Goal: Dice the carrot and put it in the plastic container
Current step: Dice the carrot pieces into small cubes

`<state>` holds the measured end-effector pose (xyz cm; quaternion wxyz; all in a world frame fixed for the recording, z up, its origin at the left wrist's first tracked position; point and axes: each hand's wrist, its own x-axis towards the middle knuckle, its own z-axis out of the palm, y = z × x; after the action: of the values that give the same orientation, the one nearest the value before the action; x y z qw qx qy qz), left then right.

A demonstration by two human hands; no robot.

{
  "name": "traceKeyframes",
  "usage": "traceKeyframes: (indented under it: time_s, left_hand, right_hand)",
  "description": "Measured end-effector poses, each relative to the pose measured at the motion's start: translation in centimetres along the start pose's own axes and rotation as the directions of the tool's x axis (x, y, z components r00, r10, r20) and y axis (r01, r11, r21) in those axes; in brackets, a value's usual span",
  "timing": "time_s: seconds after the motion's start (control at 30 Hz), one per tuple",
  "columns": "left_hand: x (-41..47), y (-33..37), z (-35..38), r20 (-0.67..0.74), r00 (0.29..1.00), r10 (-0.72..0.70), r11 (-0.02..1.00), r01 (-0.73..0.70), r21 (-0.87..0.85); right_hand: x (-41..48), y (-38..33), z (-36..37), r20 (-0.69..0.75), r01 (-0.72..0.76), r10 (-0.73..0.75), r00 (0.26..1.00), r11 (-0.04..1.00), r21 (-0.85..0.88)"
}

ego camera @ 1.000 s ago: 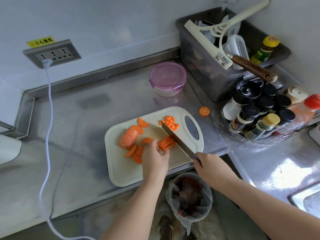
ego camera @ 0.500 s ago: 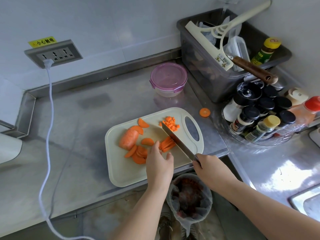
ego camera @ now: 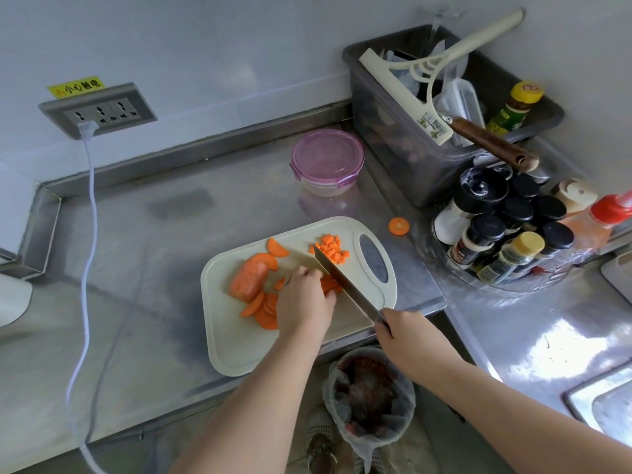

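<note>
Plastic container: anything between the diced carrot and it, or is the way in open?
Yes: the purple lid sits on the plastic container and covers its mouth, so the diced carrot on the cutting board cannot go in yet. Nothing else visible lies between board and container.

Orange carrot [ego camera: 249, 277] on a cream cutting board [ego camera: 239, 340]; pink-lidded container [ego camera: 326, 161] (clear base), yellow socket label [ego camera: 76, 87]

A steel bench [ego camera: 136, 254] is running along pale walls [ego camera: 239, 46] and turning the corner to the right, where bright light is glaring off it. A grey socket panel [ego camera: 99, 109] is sitting on the wall, a white cable [ego camera: 89, 200] hanging from it.
</note>
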<state>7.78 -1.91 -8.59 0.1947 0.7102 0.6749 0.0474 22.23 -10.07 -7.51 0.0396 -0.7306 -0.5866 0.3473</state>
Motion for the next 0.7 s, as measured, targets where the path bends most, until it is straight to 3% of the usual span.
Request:
traceKeyframes:
  time_s: [0.37, 0.7]
  left_hand:
    - [-0.93, -0.93, 0.55, -0.096, 0.992, 0.080, 0.996, -0.082, -0.020]
    - [-0.73, -0.77, 0.82, -0.116, 0.991, 0.068, 0.996, -0.075, -0.057]
  right_hand:
    - [0.16, -0.08, -0.01, -0.007, -0.010, 0.009, 1.000, 1.000, -0.007]
    - [0.13, 0.03, -0.05, -0.001, -0.008, 0.008, 1.000, 1.000, -0.002]
